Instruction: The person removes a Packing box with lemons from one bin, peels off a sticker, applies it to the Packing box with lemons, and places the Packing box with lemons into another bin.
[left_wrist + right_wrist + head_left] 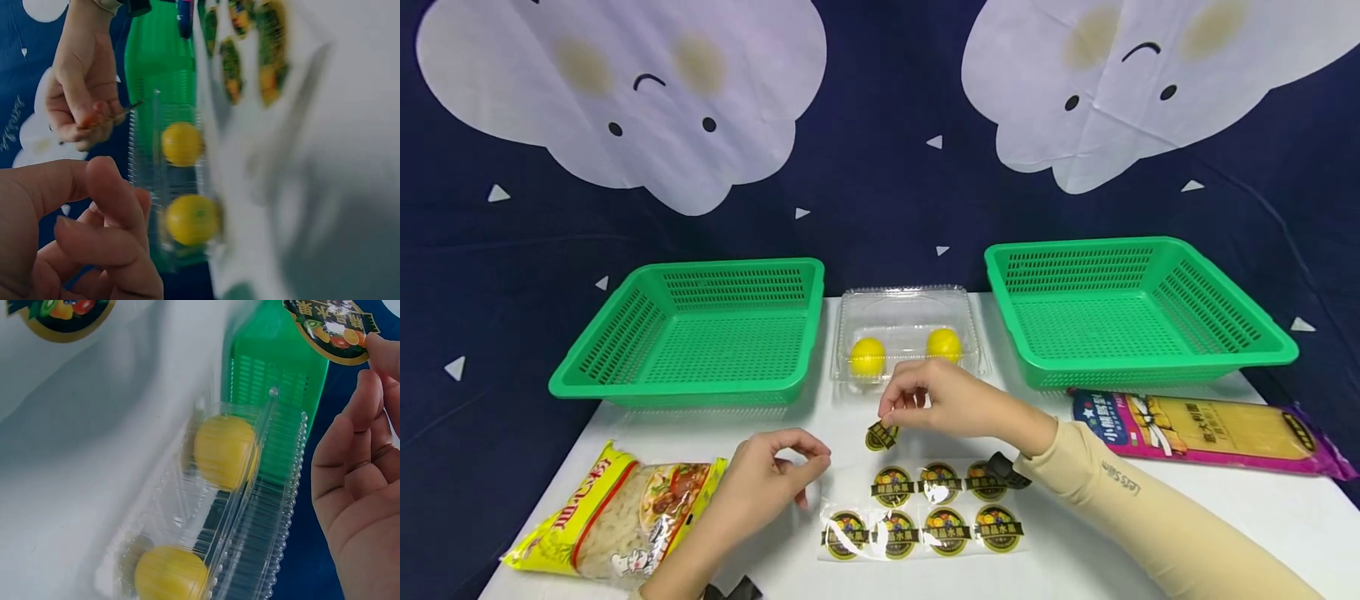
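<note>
My right hand (943, 400) pinches a round black-and-gold fruit sticker (882, 435) between thumb and forefinger, above the table just in front of a clear plastic clamshell box (898, 312). Two round yellow fruits (868, 357) sit apart inside the box; the right wrist view shows them through its clear walls. Loosely bent, the fingers of my left hand (775, 475) hold nothing, left of the sticker sheet (925, 497). That sheet lies flat with several stickers in two rows; the back row has a bare spot at its left end.
Green baskets stand on both sides of the box, one left (737, 350) and one right (1105, 325). A yellow-edged food bag (617, 517) lies at the front left. On the right, a purple noodle pack (1213, 429) rests before the basket. Dark cloud-patterned cloth (887, 167) hangs behind.
</note>
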